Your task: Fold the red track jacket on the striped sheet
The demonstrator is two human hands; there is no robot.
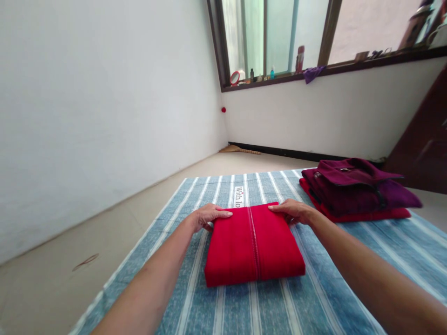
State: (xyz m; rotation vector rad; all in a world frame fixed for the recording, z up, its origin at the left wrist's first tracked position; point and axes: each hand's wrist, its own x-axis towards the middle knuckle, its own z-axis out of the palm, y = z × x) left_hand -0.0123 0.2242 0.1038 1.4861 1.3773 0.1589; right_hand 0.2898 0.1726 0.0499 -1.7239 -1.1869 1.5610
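A red jacket (pixel 233 251), folded into a neat block with its zip running down the middle, lies on a blue and white striped cloth (pixel 195 298). My left hand (pixel 209 216) grips its far left corner, thumb on top and fingers underneath. At the far right corner, my right hand (pixel 292 211) holds the fabric the same way, its fingers partly hidden behind the edge. Over to the right rests a stack of folded clothes, with a maroon and purple jacket (pixel 352 190) above a red garment (pixel 377 215).
White walls rise at the left and back. Small bottles, a round mirror (pixel 234 77) and a purple cloth (pixel 313 73) are on the window sill (pixel 342 68). A broom (pixel 237 149) lies in the floor corner. A thin looped cord (pixel 85 262) lies on the floor at left.
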